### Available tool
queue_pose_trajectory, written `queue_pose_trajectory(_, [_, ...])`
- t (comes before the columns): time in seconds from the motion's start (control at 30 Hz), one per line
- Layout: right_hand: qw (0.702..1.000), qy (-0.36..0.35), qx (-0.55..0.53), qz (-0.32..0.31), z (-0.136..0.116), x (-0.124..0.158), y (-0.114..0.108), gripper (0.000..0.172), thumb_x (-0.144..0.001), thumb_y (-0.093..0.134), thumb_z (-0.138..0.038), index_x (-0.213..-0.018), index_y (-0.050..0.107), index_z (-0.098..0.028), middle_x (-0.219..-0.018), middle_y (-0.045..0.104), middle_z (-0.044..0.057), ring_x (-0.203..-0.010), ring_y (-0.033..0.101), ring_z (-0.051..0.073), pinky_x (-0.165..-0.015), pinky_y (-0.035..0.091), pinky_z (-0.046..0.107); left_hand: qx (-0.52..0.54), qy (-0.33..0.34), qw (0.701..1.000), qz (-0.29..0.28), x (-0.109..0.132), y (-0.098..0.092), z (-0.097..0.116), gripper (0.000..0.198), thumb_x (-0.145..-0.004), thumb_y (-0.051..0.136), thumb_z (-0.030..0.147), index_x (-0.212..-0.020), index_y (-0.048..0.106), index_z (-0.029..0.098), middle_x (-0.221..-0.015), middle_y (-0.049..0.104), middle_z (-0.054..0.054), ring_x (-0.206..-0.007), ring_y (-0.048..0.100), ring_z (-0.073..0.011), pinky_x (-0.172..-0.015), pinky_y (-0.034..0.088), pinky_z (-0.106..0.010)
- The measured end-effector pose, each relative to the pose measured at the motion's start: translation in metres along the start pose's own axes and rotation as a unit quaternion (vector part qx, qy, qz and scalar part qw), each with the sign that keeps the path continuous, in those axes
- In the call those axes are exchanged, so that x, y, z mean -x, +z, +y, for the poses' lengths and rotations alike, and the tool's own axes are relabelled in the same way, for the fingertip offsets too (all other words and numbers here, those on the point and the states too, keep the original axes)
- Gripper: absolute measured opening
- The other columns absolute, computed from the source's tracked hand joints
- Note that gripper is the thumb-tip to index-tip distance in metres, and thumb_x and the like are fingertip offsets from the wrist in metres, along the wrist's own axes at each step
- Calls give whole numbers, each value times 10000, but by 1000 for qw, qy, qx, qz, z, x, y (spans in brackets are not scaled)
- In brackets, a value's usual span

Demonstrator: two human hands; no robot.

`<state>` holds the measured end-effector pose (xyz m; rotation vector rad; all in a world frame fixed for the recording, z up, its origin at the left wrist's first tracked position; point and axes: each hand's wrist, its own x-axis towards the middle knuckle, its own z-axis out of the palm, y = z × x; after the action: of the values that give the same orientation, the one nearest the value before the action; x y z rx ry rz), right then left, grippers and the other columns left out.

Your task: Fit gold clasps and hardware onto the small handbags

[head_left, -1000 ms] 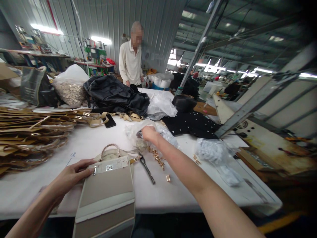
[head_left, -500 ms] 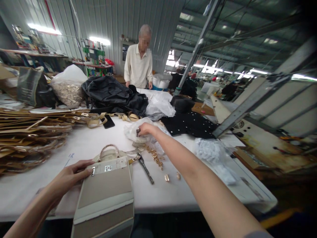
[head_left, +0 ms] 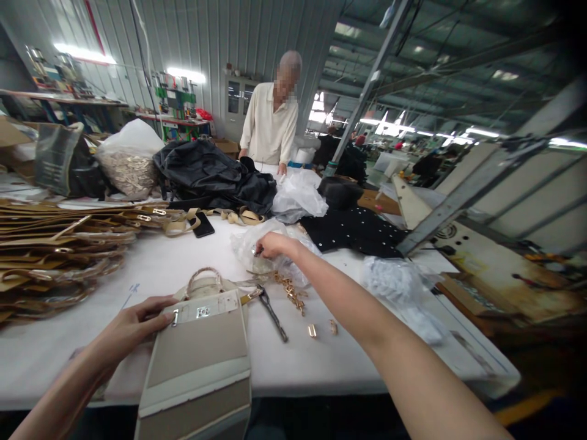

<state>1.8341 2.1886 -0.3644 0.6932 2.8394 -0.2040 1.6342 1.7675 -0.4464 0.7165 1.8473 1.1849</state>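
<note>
A beige and cream handbag (head_left: 199, 360) lies at the near edge of the white table (head_left: 151, 263), its woven handle pointing away from me. My left hand (head_left: 131, 327) rests on the bag's top left corner, fingers curled on its edge by a metal clasp. My right hand (head_left: 270, 244) reaches forward into a clear plastic bag (head_left: 275, 256) of small hardware, fingers pinched on something I cannot make out. A dark hand tool (head_left: 271, 311) and gold metal fittings (head_left: 290, 290) lie between the two.
Stacked tan bag panels (head_left: 55, 244) fill the left side. A black phone (head_left: 202, 223), black bags (head_left: 215, 174), white plastic (head_left: 298, 195) and a studded black piece (head_left: 353, 229) lie further back. A person in a cream shirt (head_left: 273, 125) stands at the far end.
My right hand pulled slightly back and pinched inside the plastic bag. The person at the far end walked to the right. My left hand stayed on the handbag.
</note>
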Motion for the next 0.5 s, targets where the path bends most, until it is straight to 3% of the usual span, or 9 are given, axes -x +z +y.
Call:
queue_pose_trajectory(0.1, [999,-38,14,-33,4,10,-2,378,-831,870,-71,-1146,952,-264,-1119,919,24,-1004,821,196,-869,550,195,2,-9,1000,-1,3,1,4,919,-719,997,803,-1424,842,234,-1466,813,-161,-1356,764,-408,-1079,665,-443])
queue_pose_trajectory(0.27, [999,-4,52,6,7,23,-7,583,-831,912,-155,-1406,871,-248,-1361,874,100,-1237,819,279,-1001,572,226,-2,-16,1000,-11,4,0,5,897,-750,983,799,-1436,831,240,-1490,802,-154,-1393,744,-417,-1150,638,-481])
queue_pose_trajectory(0.4, [993,72,98,4,-2,28,-3,458,-807,929,-176,-1259,898,-111,-1289,874,211,-1196,837,357,-1007,624,303,-6,-8,1000,-12,-1,-2,-2,887,-774,967,802,-1443,825,237,-1513,790,-155,-1399,740,-417,-1125,653,-469])
queue_pose_trajectory(0.5, [988,96,121,-8,-7,28,2,397,-810,933,-196,-1198,908,-116,-1270,876,215,-1196,836,377,-1009,645,334,-4,-3,1000,-13,-4,-4,-7,912,-762,965,811,-1450,825,229,-1524,782,-169,-1394,742,-430,-1074,679,-466])
